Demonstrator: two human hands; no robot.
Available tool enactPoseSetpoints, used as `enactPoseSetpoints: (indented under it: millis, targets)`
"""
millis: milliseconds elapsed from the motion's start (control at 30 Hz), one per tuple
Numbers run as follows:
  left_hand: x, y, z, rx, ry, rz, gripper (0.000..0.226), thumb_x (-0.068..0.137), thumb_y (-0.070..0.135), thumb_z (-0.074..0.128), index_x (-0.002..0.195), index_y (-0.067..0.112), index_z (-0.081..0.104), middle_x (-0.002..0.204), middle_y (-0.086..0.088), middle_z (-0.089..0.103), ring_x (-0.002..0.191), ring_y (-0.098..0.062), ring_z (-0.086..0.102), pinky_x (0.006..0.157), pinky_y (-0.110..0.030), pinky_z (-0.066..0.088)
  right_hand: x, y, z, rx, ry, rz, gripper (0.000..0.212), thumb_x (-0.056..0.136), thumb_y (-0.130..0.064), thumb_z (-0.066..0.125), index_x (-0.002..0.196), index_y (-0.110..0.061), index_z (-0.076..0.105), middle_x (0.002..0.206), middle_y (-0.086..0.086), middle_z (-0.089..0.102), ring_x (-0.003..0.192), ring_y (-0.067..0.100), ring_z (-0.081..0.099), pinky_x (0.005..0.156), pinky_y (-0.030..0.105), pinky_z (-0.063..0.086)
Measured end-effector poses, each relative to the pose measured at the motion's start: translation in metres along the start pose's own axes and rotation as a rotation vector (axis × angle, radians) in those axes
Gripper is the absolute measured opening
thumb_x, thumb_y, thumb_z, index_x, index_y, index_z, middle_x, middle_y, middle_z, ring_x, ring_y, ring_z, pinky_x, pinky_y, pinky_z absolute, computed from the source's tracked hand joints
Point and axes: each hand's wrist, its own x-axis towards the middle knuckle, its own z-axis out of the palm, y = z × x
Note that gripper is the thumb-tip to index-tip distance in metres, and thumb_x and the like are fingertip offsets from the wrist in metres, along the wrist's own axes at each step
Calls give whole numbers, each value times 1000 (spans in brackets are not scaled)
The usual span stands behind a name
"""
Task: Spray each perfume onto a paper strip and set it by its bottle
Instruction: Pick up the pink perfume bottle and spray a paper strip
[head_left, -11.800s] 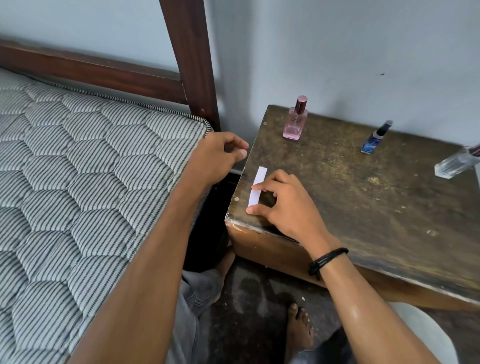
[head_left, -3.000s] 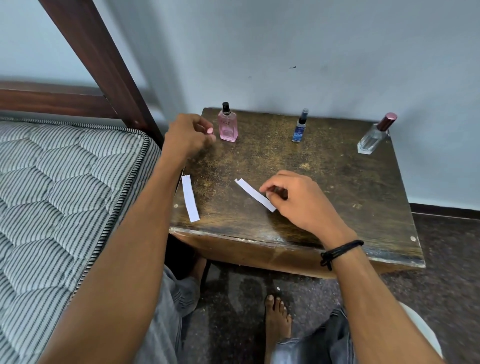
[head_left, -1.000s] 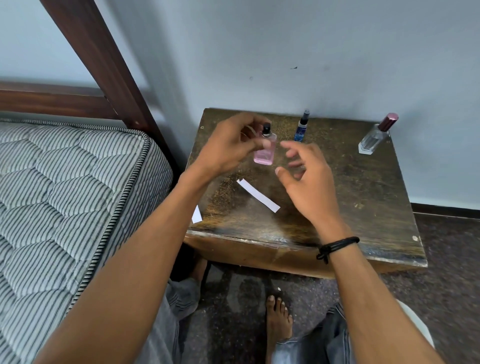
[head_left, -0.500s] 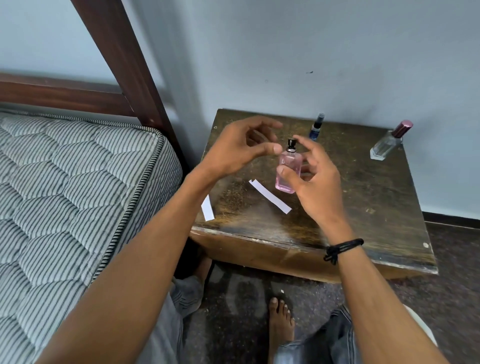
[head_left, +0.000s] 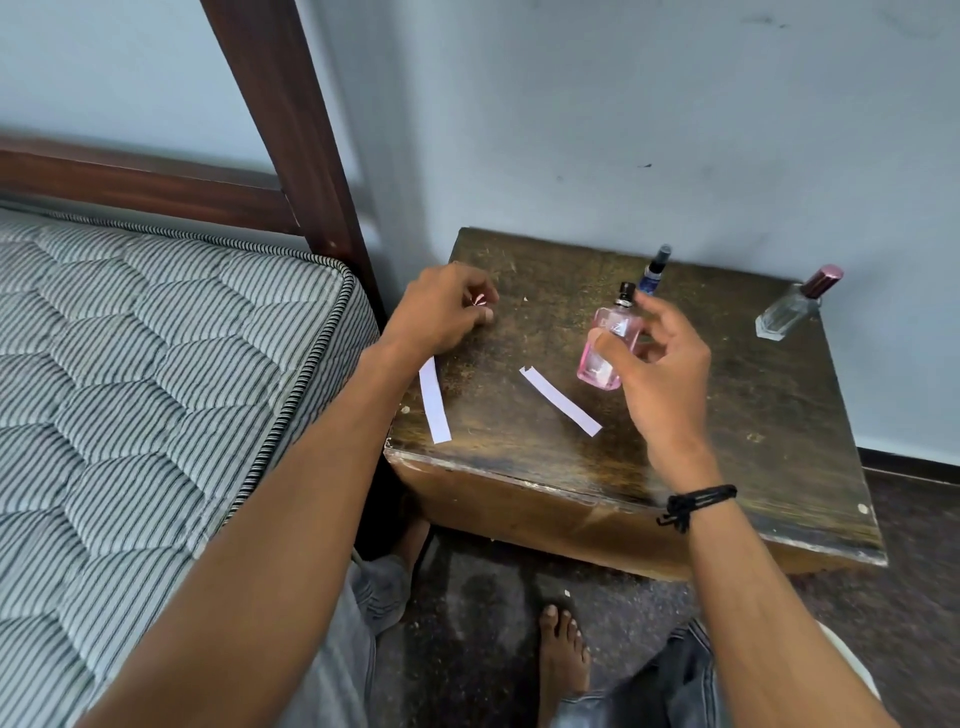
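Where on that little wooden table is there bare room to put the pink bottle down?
The front right of the table, between the right hand and the clear bottle, is bare. So is the middle back, between the left hand and the pink bottle. The front left is crowded: two paper strips lie there.

- My arms were bare from the hands up; no sleeves showed on either one.
- Around my right wrist (head_left: 696, 503) I wore a black cord bracelet (head_left: 693, 505), several thin strands wound together, with a knot and a loose end on the inner side.
- I wore grey denim trousers (head_left: 670, 680), with the left leg's hem (head_left: 382, 587) bunched up.
- My right foot (head_left: 563, 660) was bare, toes and nails showing.
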Motion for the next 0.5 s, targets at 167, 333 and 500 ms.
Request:
enactPoseSetpoints:
  millis: [167, 333, 500]
  targets:
    - [-8, 1, -3, 42, -113, 63, 19, 81, 24, 81, 97, 29, 74, 97, 12, 68, 85, -9, 63, 88, -32, 50, 0, -3, -1, 99, 3, 55, 51, 85, -14, 81, 131, -26, 62, 110, -10, 72, 93, 9, 65, 86, 29, 57]
    - [-15, -13, -4, 51, -149, 135, 32, 78, 21, 84, 108, 28, 72, 97, 17, 58, 84, -7, 62, 84, -32, 51, 2, 0, 3, 278, -16, 163, 46, 88, -5, 75, 125, -30, 63, 112, -6, 75, 108, 14, 68, 87, 35, 58]
    - [-19, -21, -3, 41, -147, 158, 28, 84, 25, 80, 110, 29, 73, 96, 18, 55, 82, -5, 61, 82, -30, 48, -4, 0, 12, 349, -40, 215, 43, 91, 0, 69, 122, -30, 65, 108, -7, 74, 109, 17, 69, 83, 33, 57]
